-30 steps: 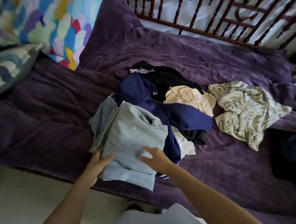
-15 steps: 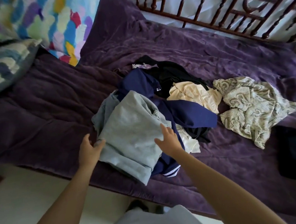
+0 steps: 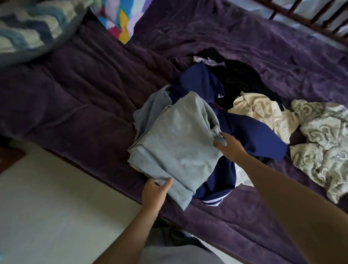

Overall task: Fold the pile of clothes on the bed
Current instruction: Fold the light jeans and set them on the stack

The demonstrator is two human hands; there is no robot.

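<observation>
1. Hands are gripping a folded grey cotton garment (image 3: pixel 176 144): left hand (image 3: pixel 155 193) clutching its near corner, right hand (image 3: pixel 231 149) pinching its right edge.
2. Garment is lying atop a crumpled navy jersey (image 3: pixel 253 135) on a purple plush bedspread (image 3: pixel 80 97).

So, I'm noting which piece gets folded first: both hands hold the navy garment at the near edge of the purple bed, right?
Not navy. In the head view the left hand and right hand hold the grey garment, lying over the navy garment, at the near edge of the purple bed.
</observation>
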